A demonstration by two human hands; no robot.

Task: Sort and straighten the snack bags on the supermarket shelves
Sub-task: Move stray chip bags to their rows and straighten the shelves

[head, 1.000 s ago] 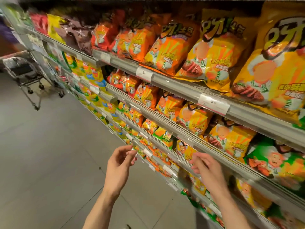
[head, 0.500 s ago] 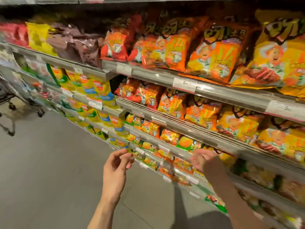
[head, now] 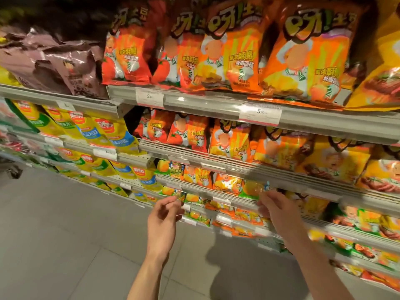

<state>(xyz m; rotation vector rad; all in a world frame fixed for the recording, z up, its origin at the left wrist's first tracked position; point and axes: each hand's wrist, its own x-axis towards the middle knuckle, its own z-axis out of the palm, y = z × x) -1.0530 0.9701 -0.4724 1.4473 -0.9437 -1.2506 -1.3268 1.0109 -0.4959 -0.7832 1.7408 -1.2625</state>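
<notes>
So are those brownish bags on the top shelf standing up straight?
No, tipped. The brownish bags lean crumpled against each other, unlike the upright orange bags beside them.

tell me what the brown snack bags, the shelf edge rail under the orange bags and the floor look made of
Brown snack bags: thin glossy plastic or foil film, judging by sharp crinkles and bright glints.
Shelf edge rail: looks like grey painted metal or plastic, satin sheen, with paper price tags clipped on; which one is unclear.
Floor: large grey tiles, matte, with faint straight joints.
</notes>
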